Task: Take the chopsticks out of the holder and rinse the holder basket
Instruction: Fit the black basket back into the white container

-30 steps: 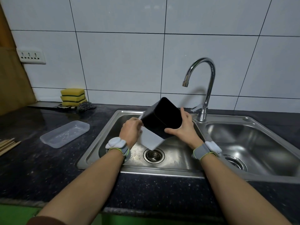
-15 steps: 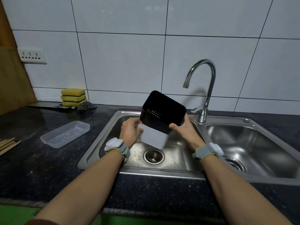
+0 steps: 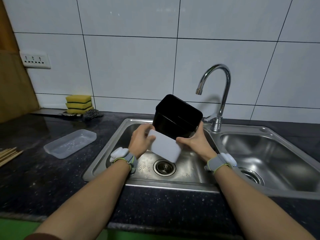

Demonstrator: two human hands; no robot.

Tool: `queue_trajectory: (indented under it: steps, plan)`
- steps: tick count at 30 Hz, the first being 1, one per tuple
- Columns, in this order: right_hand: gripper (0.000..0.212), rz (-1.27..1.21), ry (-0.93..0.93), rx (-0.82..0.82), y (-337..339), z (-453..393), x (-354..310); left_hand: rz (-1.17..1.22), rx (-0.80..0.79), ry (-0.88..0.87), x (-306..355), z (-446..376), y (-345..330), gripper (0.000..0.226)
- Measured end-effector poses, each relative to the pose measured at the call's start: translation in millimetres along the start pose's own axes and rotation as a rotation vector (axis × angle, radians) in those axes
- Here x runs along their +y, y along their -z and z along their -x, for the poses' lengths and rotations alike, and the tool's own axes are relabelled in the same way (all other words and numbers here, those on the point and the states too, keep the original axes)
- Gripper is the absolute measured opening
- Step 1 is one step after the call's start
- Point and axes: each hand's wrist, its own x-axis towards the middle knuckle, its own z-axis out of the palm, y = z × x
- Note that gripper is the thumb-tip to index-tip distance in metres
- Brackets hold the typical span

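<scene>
Two basins made up the steel sink (image 3: 110,146), and the holder basket (image 3: 176,125) hung tilted over the left one, above the drain (image 3: 164,168), held between both hands. It was a black box seated in a white outer sleeve (image 3: 165,148); it looked like light, stiff plastic, probably slick once wet, so its side walls seemed the safest places to hold. The left hand (image 3: 141,142) gripped the left edge, its fingers (image 3: 150,138) curled onto the white sleeve. The right hand (image 3: 197,142) held the right side, thumb across the front and the other fingers wrapped behind the black wall.

Up and to the right of the right hand stood the faucet (image 3: 223,94), with no water visibly running; its spout would likely crowd the basket if lifted. Far left of the left hand, on the dark tabletop (image 3: 43,170), lay a clear plastic tray (image 3: 70,143), then sponges (image 3: 78,104) beside a steel scourer (image 3: 92,113) at the wall, and the chopsticks (image 3: 8,155) at the edge, already out.
</scene>
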Motion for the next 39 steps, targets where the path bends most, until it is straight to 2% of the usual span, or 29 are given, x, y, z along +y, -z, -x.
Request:
queue_trajectory:
  steps: [4, 6, 8, 11, 18, 23, 28, 30, 33, 36, 39]
  plan:
    - [0.087, -0.002, -0.027, -0.038, -3, 1, 0, 0.090, -0.015, 0.019, 3, 1, 2, 0.067]
    - [0.090, -0.005, -0.038, -0.048, -3, 2, -1, 0.101, -0.018, 0.066, 1, -1, 3, 0.080]
    - [0.092, -0.006, -0.055, -0.047, -1, 2, -4, 0.105, -0.038, 0.095, 1, -2, 4, 0.075]
    - [0.091, -0.016, -0.075, -0.050, 1, 3, -7, 0.117, -0.135, 0.065, -2, -3, 6, 0.047]
    - [0.075, -0.013, -0.158, -0.082, 2, 4, -7, 0.202, -0.145, 0.131, -8, -5, 3, 0.049]
    - [0.078, -0.019, -0.228, -0.094, 2, 1, 3, 0.281, -0.170, 0.134, -10, -6, -2, 0.040]
    - [0.066, -0.035, -0.250, -0.118, 4, 1, 5, 0.478, -0.177, 0.340, -9, -8, -5, 0.005]
    - [0.063, -0.033, -0.282, -0.151, 4, 2, 4, 0.552, -0.174, 0.440, -7, -9, -6, 0.033]
    - [0.058, 0.005, -0.333, -0.202, 2, 1, 5, 0.472, -0.187, 0.496, -7, -8, -7, 0.061]
    - [0.071, -0.002, -0.357, -0.162, -2, 2, 6, 0.421, -0.190, 0.539, -12, -9, -6, 0.070]
    - [0.089, 0.082, -0.316, -0.100, -5, 1, 5, 0.483, -0.200, 0.564, -13, -8, -4, 0.063]
